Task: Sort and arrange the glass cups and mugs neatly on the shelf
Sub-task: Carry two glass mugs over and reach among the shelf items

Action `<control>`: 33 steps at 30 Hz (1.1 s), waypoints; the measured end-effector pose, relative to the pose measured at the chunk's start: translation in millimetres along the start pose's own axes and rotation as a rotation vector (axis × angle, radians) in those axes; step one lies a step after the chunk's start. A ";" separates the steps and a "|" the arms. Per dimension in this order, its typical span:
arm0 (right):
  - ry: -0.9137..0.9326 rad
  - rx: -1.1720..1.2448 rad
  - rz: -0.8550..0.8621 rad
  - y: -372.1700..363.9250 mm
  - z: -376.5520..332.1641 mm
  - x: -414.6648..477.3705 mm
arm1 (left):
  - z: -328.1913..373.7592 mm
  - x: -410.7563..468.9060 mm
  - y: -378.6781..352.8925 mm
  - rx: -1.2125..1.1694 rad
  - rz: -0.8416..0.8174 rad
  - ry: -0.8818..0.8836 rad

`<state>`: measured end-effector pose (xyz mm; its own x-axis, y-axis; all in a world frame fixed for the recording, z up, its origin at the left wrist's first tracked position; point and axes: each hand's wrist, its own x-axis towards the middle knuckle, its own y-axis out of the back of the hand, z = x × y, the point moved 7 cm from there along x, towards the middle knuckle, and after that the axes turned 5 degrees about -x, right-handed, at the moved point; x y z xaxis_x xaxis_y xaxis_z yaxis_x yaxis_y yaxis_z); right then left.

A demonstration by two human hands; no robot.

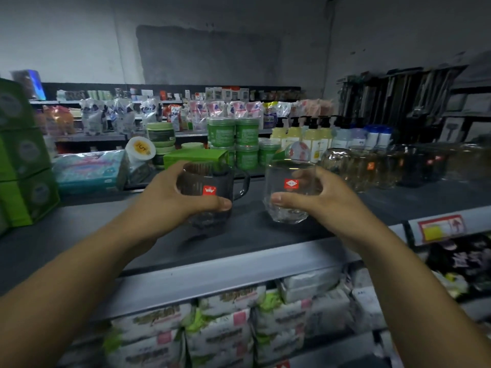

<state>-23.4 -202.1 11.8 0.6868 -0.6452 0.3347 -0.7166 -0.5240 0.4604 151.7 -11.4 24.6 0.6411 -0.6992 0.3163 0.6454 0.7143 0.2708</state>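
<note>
Holding smoked-grey glass mug [206, 179] in left grip [170, 197], fingers curled round body, handle to the right. Holding clear glass tumbler [288, 172] in right grip [328, 201], thumb across front. Both low over dark shelf [239, 237], side by side, not touching; contact with shelf not discernible. Further right on same shelf: row of clear and dark glasses [372, 168]. Behind: green jars [233, 134], pump bottles [313, 136].

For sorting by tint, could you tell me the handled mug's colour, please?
The mug is smoky dark grey; the head view shows it.
</note>
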 end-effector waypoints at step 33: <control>-0.129 -0.070 0.303 433.6 215.3 -94.2 | 118.4 -18.3 -473.4 -0.303 0.063 -0.179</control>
<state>-425.0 -488.2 2.9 0.4195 -0.8331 0.3605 -0.8727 -0.2607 0.4129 -214.7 -333.0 -1.7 0.6176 -0.6188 0.4855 0.7184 0.6951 -0.0279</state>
